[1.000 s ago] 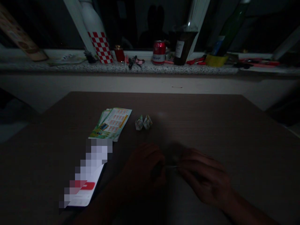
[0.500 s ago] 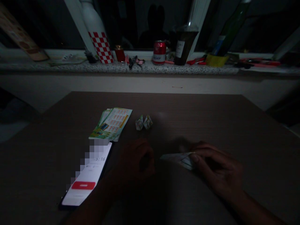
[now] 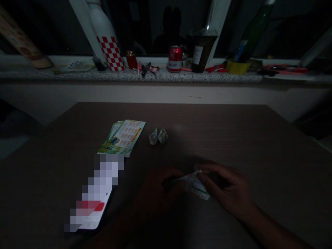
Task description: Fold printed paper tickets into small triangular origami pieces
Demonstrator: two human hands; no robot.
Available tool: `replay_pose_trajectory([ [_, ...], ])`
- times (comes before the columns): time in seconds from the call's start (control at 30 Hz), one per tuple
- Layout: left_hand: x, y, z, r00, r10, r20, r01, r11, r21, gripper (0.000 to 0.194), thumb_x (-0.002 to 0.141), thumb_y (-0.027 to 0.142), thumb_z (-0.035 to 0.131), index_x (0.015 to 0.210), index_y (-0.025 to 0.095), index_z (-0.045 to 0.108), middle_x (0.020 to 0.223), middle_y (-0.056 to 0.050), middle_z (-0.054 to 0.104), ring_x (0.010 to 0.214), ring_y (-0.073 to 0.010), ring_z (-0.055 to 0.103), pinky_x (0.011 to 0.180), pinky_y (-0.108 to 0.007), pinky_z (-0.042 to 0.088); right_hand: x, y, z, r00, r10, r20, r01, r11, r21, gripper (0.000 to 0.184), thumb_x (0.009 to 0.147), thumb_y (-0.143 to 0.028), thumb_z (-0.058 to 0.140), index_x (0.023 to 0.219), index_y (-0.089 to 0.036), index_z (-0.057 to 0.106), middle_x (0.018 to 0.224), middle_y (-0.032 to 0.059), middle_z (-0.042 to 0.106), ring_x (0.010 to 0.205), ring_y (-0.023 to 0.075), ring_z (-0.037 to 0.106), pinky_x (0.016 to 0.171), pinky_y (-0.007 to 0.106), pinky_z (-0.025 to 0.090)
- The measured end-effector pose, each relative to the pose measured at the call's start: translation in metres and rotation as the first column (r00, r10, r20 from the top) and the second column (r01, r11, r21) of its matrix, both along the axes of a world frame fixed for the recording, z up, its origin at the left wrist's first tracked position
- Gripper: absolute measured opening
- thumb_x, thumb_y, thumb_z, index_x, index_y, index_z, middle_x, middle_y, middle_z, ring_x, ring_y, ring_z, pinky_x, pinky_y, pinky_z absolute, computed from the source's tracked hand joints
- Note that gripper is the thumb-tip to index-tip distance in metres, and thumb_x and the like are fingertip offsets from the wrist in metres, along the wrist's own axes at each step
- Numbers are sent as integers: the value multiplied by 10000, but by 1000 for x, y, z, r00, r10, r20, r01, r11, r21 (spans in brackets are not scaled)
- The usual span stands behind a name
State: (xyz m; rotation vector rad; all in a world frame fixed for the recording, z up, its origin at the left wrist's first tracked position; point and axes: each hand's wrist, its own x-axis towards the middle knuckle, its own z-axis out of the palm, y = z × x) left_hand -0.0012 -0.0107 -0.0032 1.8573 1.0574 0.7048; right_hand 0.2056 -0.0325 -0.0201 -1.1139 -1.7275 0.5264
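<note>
A small folded printed paper (image 3: pixel 195 184) is held just above the dark wooden table (image 3: pixel 233 131) between both my hands. My left hand (image 3: pixel 158 189) pinches its left end with curled fingers. My right hand (image 3: pixel 225 188) grips its right side, thumb and fingers closed on it. Further back on the table lie two small folded paper pieces (image 3: pixel 158 135) side by side. A stack of printed leaflets (image 3: pixel 121 137) lies left of them. The scene is very dark.
A lit phone (image 3: pixel 94 193) lies at the front left of the table. Behind the table, a stone windowsill (image 3: pixel 77 74) carries a red-and-white checked bottle (image 3: pixel 107 41), a red can (image 3: pixel 175 58), a dark bottle (image 3: pixel 201 52), a green bottle (image 3: pixel 249 34) and small clutter.
My left hand, which had let go, has come back to the paper's left end. My right hand has drawn the paper slightly nearer and lower.
</note>
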Motion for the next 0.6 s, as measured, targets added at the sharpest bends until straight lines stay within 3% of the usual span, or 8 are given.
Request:
replay_pose_trajectory([
  [0.17,0,2,0,990,74,117,-50,978,-201,140,840,266,597,921,205,693,871,-13,736,804,-183,679,695,-281,514,1,0,-6,999,36,-15,-36,998,-57,309,829,-171,653,1131,-213,597,806,4,751,705,148,713,670,251,578],
  [0.3,-1,2,-8,973,69,220,-15,971,-238,190,837,267,602,1007,187,627,924,-34,723,829,-183,681,707,-284,531,0,0,-8,999,52,-14,-53,993,-102,299,841,-169,641,1131,-216,590,819,5,745,732,148,709,691,256,568],
  [0.37,-2,1,-13,987,36,158,-10,986,-166,225,857,254,571,1075,201,586,947,-35,714,840,-181,677,716,-294,534,0,1,-9,998,70,-3,-70,992,-106,262,848,-170,629,1105,-211,601,829,14,735,734,150,699,682,265,559],
  [0.47,-4,-1,-17,999,0,-32,3,994,105,312,871,205,522,1183,228,525,1046,-50,678,919,-195,645,795,-349,521,-1,3,-10,993,110,31,-105,985,-137,192,869,-179,594,1058,-199,622,831,35,706,744,163,670,661,291,540],
  [0.53,-5,-1,-16,991,-1,-137,42,956,292,375,862,160,506,1229,234,491,1133,-67,630,1010,-210,598,866,-386,494,-2,4,-12,989,133,62,-122,979,-161,170,874,-185,585,1036,-199,632,811,38,681,763,173,642,671,312,523],
  [0.6,-4,-1,-14,979,-22,-203,103,913,395,404,854,107,486,1236,237,482,1184,-70,583,1075,-210,547,905,-385,470,-3,7,-15,983,154,97,-136,977,-166,165,869,-181,592,1027,-202,637,807,38,662,792,182,618,698,327,505],
])
